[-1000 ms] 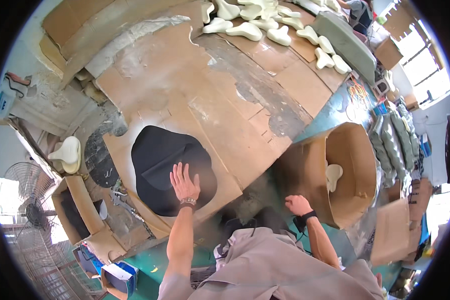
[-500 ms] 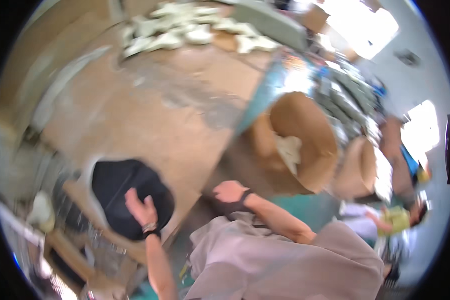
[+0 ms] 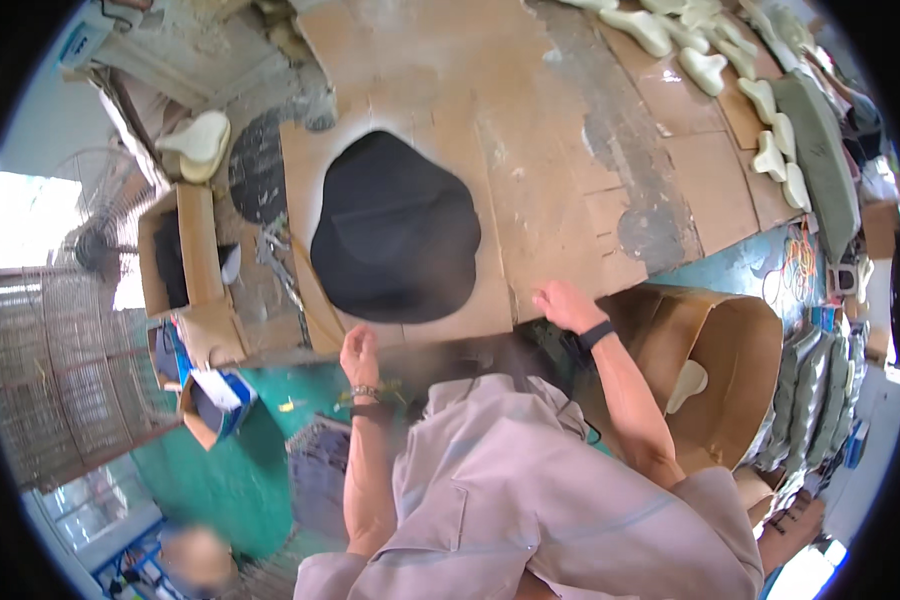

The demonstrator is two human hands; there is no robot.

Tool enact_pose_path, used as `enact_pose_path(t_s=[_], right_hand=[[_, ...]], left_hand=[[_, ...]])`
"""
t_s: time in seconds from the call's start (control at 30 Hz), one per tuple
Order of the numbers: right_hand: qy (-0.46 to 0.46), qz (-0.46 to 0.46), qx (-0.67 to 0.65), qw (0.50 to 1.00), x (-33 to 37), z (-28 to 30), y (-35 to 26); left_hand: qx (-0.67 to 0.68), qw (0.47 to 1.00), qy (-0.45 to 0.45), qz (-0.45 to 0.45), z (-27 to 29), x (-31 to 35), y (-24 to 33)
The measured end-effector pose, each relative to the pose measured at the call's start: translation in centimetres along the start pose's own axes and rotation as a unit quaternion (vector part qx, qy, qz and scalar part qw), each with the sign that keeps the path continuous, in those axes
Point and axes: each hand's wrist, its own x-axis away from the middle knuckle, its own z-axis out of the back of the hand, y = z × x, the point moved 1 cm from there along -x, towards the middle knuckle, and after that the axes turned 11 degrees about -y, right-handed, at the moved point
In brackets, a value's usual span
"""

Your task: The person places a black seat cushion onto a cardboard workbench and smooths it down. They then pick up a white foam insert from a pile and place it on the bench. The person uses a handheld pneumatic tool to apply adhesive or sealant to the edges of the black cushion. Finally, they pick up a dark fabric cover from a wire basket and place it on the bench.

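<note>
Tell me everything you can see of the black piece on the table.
The black piece is matte, soft-looking and rounded, narrower at its far end, with no visible seams or markings. It lies flat on cardboard sheets covering the table, near the front edge. Neither hand touches it: the left hand is just below its near edge, the right hand off to its right.

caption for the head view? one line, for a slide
Both bare hands, left hand and right hand, open at the near edge of a cardboard-covered table, a black rounded sheet lying between them.
</note>
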Motion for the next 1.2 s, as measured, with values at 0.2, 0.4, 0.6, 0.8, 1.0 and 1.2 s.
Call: enact_pose_path(t_s=[0.2, 0.4, 0.6, 0.8, 1.0, 1.2], right_hand=[[0.036, 0.087, -0.065, 0.993, -1.9, 0.0, 1.4], [0.005, 0.090, -0.042, 0.995, 0.5, -1.0, -0.2], [0.037, 0.093, -0.062, 0.993, 8.1, 2.9, -7.6], [-0.081, 0.077, -0.113, 0.987, 9.8, -2.9, -11.9], [0.132, -0.009, 0.064, 0.989, 7.0, -6.9, -12.1], [0.180, -0.080, 0.046, 0.979, 3.3, -12.9, -10.5]], left_hand=[[-0.048, 0.992, -0.061, 0.095, -0.3, 4.1, 2.9], [-0.122, 0.937, -0.285, 0.160, -4.0, 4.0, 8.2], [-0.296, 0.803, -0.504, 0.116, -4.6, 5.2, 13.1], [-0.270, 0.849, -0.454, 0.003, -0.9, 2.9, 9.1], [-0.331, 0.834, -0.432, -0.095, 1.6, -0.7, 5.3], [-0.318, 0.826, -0.457, -0.088, 3.1, -1.8, 2.1]])
